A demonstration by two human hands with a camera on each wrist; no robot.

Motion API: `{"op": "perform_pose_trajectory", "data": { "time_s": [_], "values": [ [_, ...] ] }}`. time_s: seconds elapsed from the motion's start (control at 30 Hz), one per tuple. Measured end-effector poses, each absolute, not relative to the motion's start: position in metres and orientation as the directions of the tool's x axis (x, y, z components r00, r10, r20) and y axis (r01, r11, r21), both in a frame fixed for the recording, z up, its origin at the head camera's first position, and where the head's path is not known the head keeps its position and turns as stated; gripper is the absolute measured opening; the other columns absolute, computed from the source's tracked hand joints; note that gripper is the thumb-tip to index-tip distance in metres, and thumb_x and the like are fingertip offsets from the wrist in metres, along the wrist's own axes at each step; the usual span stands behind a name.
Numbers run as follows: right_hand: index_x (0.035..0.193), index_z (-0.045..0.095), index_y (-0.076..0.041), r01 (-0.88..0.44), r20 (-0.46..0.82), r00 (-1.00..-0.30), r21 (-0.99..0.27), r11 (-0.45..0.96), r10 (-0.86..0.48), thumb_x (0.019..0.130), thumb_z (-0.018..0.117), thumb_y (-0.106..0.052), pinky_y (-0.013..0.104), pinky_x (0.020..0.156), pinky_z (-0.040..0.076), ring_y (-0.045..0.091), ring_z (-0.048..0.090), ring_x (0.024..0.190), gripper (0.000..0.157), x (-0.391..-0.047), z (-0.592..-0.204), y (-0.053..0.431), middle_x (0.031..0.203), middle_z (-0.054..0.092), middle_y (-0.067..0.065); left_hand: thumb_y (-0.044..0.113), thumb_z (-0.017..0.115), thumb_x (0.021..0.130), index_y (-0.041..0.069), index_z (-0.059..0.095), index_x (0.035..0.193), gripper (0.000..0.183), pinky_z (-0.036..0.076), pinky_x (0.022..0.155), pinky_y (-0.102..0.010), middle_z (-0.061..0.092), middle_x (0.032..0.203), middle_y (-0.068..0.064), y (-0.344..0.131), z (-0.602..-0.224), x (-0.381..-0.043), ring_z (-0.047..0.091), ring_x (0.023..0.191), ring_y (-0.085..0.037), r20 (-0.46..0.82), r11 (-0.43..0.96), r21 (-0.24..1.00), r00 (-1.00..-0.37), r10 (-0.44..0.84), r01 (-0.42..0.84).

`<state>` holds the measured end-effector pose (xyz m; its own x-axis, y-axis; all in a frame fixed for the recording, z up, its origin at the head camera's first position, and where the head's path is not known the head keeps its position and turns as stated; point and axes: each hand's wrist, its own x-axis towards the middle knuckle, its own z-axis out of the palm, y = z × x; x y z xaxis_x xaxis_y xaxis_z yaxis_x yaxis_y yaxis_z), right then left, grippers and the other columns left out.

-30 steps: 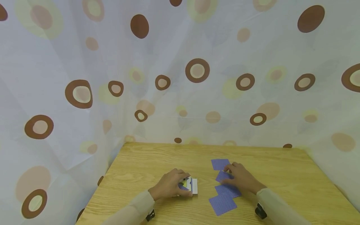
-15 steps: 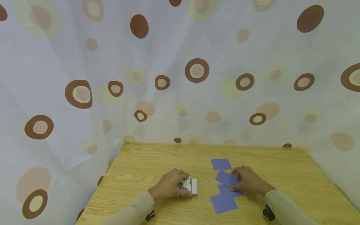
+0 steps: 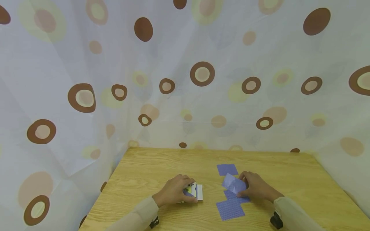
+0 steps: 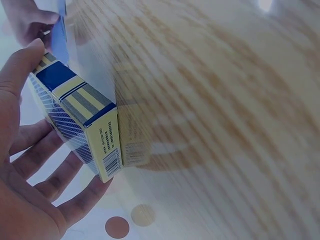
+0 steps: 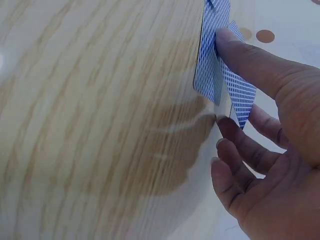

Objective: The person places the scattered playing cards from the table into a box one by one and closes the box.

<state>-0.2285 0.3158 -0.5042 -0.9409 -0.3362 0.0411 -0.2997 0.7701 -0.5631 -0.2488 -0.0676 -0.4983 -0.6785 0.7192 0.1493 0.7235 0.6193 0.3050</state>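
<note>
My left hand (image 3: 171,190) grips a playing card box (image 4: 70,100), thumb on one side and fingers spread along the other. In the head view the box has a white flap (image 3: 200,192) sticking out to the right, and blue and yellow print shows between thumb and fingers. At the right, my right hand (image 3: 255,186) pinches a blue-backed playing card (image 3: 235,183) by its right side, the card tilted and catching the light. Beneath and in front of it, other face-down cards (image 3: 230,209) overlap on the table. One more card (image 3: 227,169) lies just behind.
The wooden table (image 3: 162,160) has a light grain and a glossy surface. A dotted curtain (image 3: 173,106) hangs behind it and along both sides. Black wrist cameras (image 3: 276,220) sit under the cuffs.
My right hand has slid right and taken hold of a card's right side; that card now tilts up. The cards beneath shifted slightly. The left hand stays still on the box.
</note>
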Motion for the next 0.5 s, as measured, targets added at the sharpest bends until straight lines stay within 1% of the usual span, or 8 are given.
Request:
{"op": "perform_pose_trajectory", "data": {
  "time_s": [0.1, 0.27, 0.4, 0.5],
  "values": [
    [0.12, 0.06, 0.001, -0.322, 0.038, -0.928, -0.581, 0.747, -0.37, 0.078, 0.092, -0.026, 0.029, 0.069, 0.048, 0.014, 0.056, 0.083, 0.059, -0.2299, -0.504, 0.317, 0.094, 0.062, 0.001, 0.068, 0.071, 0.085, 0.012, 0.063, 0.141, 0.08, 0.053, 0.086, -0.029, 0.065, 0.133, -0.002, -0.0677, -0.4975, -0.249, 0.059, 0.113, -0.015, 0.15, 0.619, 0.307, -0.679, 0.718, 0.722],
    [0.132, 0.06, 0.012, -0.369, 0.035, -0.909, -0.533, 0.761, -0.416, 0.087, 0.084, -0.035, 0.028, 0.066, 0.045, 0.011, 0.049, 0.078, 0.069, -0.2266, -0.5017, 0.3164, 0.093, 0.055, 0.003, 0.068, 0.072, 0.085, 0.012, 0.063, 0.141, 0.08, 0.052, 0.084, -0.027, 0.065, 0.132, -0.001, -0.0678, -0.4992, -0.2504, 0.058, 0.111, -0.014, 0.145, 0.625, 0.302, -0.682, 0.717, 0.72],
    [0.136, 0.057, 0.014, -0.37, 0.017, -0.903, -0.539, 0.757, -0.429, 0.089, 0.08, -0.045, 0.027, 0.064, 0.041, 0.013, 0.045, 0.078, 0.079, -0.2219, -0.5019, 0.3143, 0.094, 0.05, 0.005, 0.069, 0.072, 0.084, 0.013, 0.063, 0.141, 0.08, 0.051, 0.082, -0.025, 0.065, 0.132, 0.0, -0.0677, -0.502, -0.252, 0.058, 0.11, -0.013, 0.143, 0.627, 0.3, -0.684, 0.715, 0.719],
    [0.138, 0.056, 0.012, -0.374, 0.027, -0.904, -0.532, 0.76, -0.426, 0.089, 0.079, -0.047, 0.026, 0.065, 0.041, 0.013, 0.044, 0.08, 0.081, -0.2206, -0.5026, 0.3139, 0.098, 0.049, 0.006, 0.07, 0.071, 0.083, 0.013, 0.064, 0.141, 0.081, 0.051, 0.082, -0.025, 0.065, 0.132, 0.0, -0.0678, -0.5025, -0.2529, 0.058, 0.11, -0.012, 0.145, 0.627, 0.301, -0.684, 0.715, 0.719]
  ]
}}
